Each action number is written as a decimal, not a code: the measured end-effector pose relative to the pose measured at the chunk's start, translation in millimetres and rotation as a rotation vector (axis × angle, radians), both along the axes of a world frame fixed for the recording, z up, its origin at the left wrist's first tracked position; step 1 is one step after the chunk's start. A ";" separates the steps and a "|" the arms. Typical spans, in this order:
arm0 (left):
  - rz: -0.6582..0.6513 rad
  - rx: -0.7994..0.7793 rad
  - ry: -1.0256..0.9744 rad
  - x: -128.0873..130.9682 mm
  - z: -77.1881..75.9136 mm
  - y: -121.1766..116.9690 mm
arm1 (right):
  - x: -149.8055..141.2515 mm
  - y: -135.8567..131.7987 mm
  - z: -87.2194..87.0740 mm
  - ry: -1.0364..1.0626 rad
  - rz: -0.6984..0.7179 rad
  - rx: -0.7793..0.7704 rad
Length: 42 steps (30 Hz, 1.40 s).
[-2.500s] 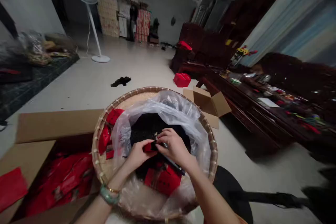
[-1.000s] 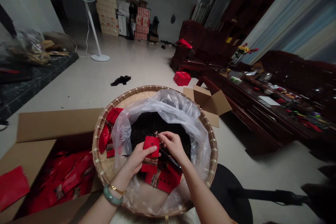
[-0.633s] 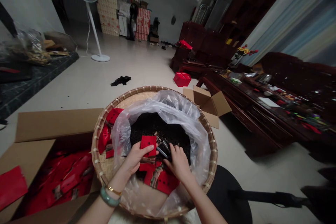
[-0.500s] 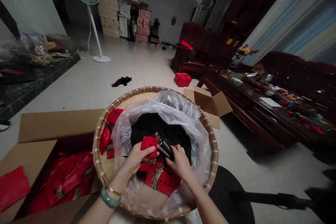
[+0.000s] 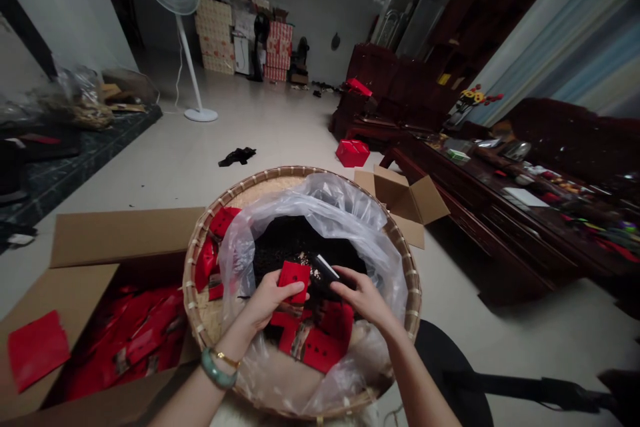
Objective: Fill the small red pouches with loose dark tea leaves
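My left hand [image 5: 267, 297] pinches a small red packet [image 5: 295, 275] upright above an opened clear plastic bag [image 5: 391, 273]. My right hand [image 5: 364, 295] grips a dark tool with a shiny pale edge [image 5: 327, 269], tilted just to the right of the packet; its exact kind is unclear. Dark loose material [image 5: 277, 237], with some pale bits, fills the far part of the bag. Below my hands, several red packets [image 5: 317, 350] lie at the bag's near side. The bag sits in a round woven bamboo basket [image 5: 192, 307], with more red packets [image 5: 206, 260] along its left side.
An open cardboard box [image 5: 127, 233] full of red packets stands at left, with one packet [image 5: 39, 350] on its flap. Another open carton [image 5: 423, 203] lies beyond the basket at right, beside a dark wooden table [image 5: 475, 203]. A black round stool [image 5: 445, 373] stands near right.
The dark tool has turned in my right hand, its pale edge now tilted up nearer the packet. My left hand still holds the red packet. The whole view has shifted slightly.
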<state>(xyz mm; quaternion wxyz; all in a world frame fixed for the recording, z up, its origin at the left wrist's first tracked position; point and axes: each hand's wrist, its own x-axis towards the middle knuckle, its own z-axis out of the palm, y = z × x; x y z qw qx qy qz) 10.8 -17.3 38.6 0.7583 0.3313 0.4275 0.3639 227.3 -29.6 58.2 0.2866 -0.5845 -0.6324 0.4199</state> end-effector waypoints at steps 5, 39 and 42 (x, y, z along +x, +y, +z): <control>-0.064 0.039 0.028 6.2 -0.6 -2.7 | -19.8 12.8 34.4 -0.079 0.204 0.017; 0.073 0.010 -0.232 9.3 4.6 35.9 | -27.3 40.5 16.2 -0.134 0.149 0.052; 0.071 0.010 -0.234 8.7 7.5 34.6 | -28.1 39.4 16.7 -0.130 0.148 0.048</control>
